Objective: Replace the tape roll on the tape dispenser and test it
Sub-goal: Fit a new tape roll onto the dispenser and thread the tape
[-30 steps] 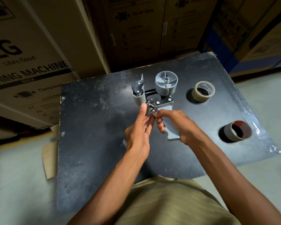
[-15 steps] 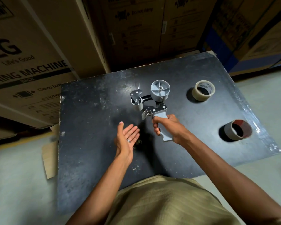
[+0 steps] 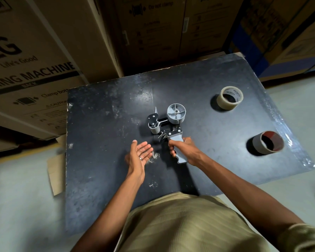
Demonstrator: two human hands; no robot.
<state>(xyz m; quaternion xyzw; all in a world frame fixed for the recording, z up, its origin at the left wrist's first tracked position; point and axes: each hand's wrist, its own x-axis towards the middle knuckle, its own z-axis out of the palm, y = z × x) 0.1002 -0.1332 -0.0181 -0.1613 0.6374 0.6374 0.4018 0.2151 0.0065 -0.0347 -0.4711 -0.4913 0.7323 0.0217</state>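
A grey hand-held tape dispenser [image 3: 168, 122] lies on its side near the middle of the black table [image 3: 102, 139], its round hub bare with no roll on it. My right hand [image 3: 183, 149] is closed around its grey handle. My left hand [image 3: 139, 154] hovers just left of the handle, palm up, fingers apart, holding nothing. A fresh roll of clear tape [image 3: 229, 97] stands at the far right of the table. An empty cardboard core [image 3: 268, 143] with a reddish inside stands nearer, at the right edge.
Tall cardboard boxes [image 3: 33, 57] rise directly behind and left of the table. Flat cardboard [image 3: 55, 171] sticks out from under the table's left side onto the grey floor. The table's right edge lies close to the empty core.
My left hand let go of the dispenser's front parts and drew back, opening palm up. The dispenser sank from a raised hold down toward the table with my right hand still on the handle.
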